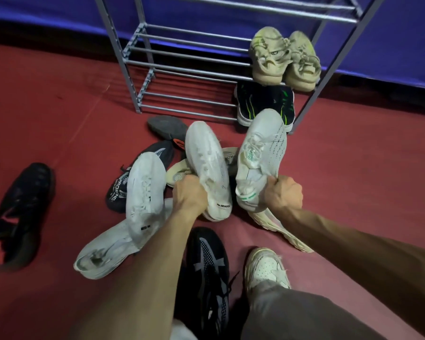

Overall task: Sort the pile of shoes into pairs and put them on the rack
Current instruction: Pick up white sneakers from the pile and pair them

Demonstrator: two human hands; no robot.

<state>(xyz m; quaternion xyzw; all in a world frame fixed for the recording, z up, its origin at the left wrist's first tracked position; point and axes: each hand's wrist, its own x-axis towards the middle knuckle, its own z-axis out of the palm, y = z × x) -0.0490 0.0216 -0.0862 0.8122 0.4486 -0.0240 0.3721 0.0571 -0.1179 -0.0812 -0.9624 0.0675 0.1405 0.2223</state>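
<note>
Two white shoes up, toes aimed at rack.
L hand gripping plain shoe, R hand gripping green-trim shoe; rack straight ahead, R closer.

The floor is dark red. The rack is grey, holding beige sneakers and black sneakers with bright green stripes. A white shoe has black heel lettering; another white shoe has green trim.

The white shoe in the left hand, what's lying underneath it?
Under the white shoe in the left hand lies a beige shoe, partly covered. Beside it a black shoe shows; what else lies below is hidden.
</note>
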